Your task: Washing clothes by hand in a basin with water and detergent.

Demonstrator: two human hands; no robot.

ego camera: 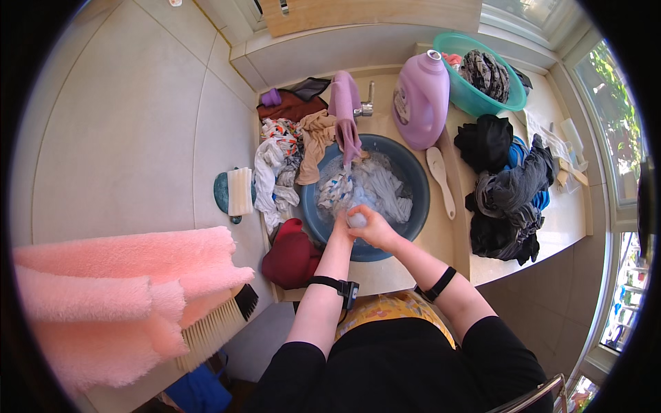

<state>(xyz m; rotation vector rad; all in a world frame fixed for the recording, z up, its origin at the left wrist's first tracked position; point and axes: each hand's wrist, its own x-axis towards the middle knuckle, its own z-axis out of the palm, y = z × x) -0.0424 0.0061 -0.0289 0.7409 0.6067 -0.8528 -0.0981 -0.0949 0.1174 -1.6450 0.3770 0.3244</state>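
Note:
A blue-grey plastic basin (422, 206) holds sudsy water with white and patterned wet clothes (390, 191). Over its near side, my right hand (373, 227) is curled around a small whitish, translucent thing (356, 220), whose kind I cannot tell. My left hand (342, 219) is close against it, at the water, its fingers mostly hidden. A pink-purple cloth (345, 113) hangs over the faucet (365, 107), its lower end above the basin, with water running below it.
Clothes (266, 165) and a dark red padded item (292, 255) lie left of the basin. On the right are a scrub brush (440, 180), a purple detergent jug (421, 103), dark clothes (508, 191) and a green basin (477, 100). A pink towel (129, 299) hangs at lower left.

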